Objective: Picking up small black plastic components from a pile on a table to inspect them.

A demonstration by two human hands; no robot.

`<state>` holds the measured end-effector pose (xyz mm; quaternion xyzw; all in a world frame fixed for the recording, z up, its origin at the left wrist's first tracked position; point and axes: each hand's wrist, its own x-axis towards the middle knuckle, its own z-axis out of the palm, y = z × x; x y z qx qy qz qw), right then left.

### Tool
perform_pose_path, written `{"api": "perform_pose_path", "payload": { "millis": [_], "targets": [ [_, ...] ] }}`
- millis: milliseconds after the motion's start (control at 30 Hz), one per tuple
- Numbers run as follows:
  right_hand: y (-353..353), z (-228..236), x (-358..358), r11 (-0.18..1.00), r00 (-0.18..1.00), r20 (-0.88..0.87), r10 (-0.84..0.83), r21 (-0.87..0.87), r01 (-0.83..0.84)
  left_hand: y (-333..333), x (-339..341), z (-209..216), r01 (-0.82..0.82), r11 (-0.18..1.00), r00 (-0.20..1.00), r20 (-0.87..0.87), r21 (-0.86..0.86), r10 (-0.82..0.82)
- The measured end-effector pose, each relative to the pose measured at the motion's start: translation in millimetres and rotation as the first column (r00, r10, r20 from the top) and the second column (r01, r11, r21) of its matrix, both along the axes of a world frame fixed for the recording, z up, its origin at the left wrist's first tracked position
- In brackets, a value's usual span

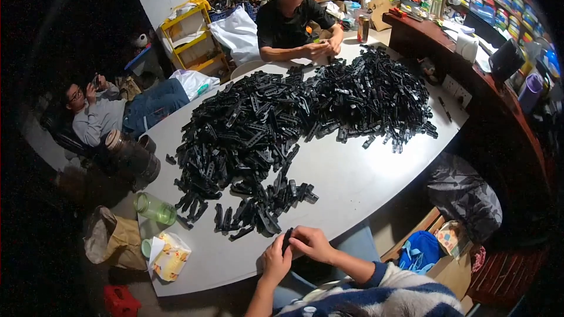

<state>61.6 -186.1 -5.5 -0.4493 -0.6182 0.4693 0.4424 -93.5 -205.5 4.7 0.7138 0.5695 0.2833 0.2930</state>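
Near the front edge of the white table [335,170], my left hand [275,262] is closed around a slim black plastic piece [286,240]. My right hand [315,246] grips the same piece from the other side, its fingers bent onto it. The piece stands roughly upright between both hands; its exact kind is too small to make out. Just beyond my hands lie loose black plastic pieces [261,214] of similar long, narrow shape. They run into a large heap [252,117] and a second heap [376,91] farther right.
Across the table a person in a black shirt [294,26] works with both hands. A green bottle [155,208] lies at the left edge near a tissue pack [170,256]. A brown counter [487,76] borders the right. Another person [103,108] reclines at left.
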Motion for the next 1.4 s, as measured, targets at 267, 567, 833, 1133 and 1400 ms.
{"api": "perform_pose_path", "payload": {
  "millis": [267,567,833,1133,1400],
  "targets": [
    [-1,2,0,1.0,1.0,0.007,-0.005,0.025,0.005,0,-1,-8,0.017,0.997,1.0,0.014,0.07,-0.018],
    [0,3,0,1.0,1.0,0.026,0.0,0.019,-0.001,0,1,-2,0.016,0.997,1.0,-0.007,0.078,-0.015],
    [0,-3,-3,0.999,0.995,-0.093,-0.024,0.023,0.026,5,-8,-19,0.014,0.999,0.999,0.048,0.049,-0.016],
    [-12,-4,-3,0.99,0.973,-0.185,-0.14,-0.057,0.131,-9,2,-3,-0.067,0.995,0.978,0.194,-0.07,0.08],
    [-5,47,6,0.901,0.611,-0.79,-0.048,-0.298,-0.315,0,19,64,0.037,0.999,0.933,0.357,-0.005,-0.033]
  ]
}}
